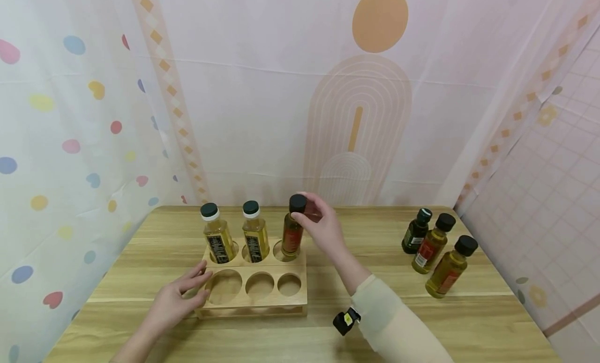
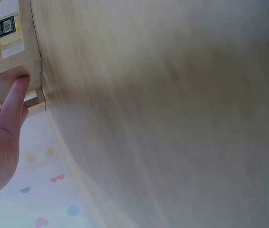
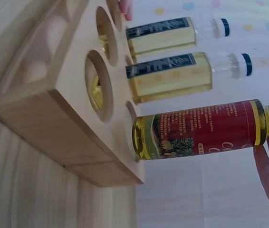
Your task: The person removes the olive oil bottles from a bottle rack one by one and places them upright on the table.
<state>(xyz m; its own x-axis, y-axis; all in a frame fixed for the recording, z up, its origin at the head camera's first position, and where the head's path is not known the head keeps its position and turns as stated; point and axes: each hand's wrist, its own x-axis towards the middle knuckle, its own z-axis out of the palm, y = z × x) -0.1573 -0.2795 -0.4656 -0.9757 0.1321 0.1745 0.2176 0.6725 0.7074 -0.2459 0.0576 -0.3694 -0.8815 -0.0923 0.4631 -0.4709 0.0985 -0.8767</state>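
Note:
My right hand point(image 1: 324, 228) pinches the black cap of an oil bottle point(image 1: 292, 239) with a red label. This bottle stands over the back right hole of a wooden rack point(image 1: 299, 300); in the right wrist view its base is right at the hole's rim. Fingers spread, my left hand point(image 1: 174, 301) rests against the rack's left side, a fingertip touching the wood in the left wrist view. Two bottles of pale oil with dark labels and green caps, the left bottle point(image 1: 218, 242) and the middle bottle point(image 1: 255, 240), sit in the other back holes.
On the table's right side stand a small dark green bottle point(image 1: 415, 233) and two black-capped oil bottles, one behind point(image 1: 428, 251) and one nearer point(image 1: 447, 273). The front row of the rack has three round holes of differing size. A patterned curtain point(image 1: 262, 118) hangs behind the table point(image 1: 370, 248).

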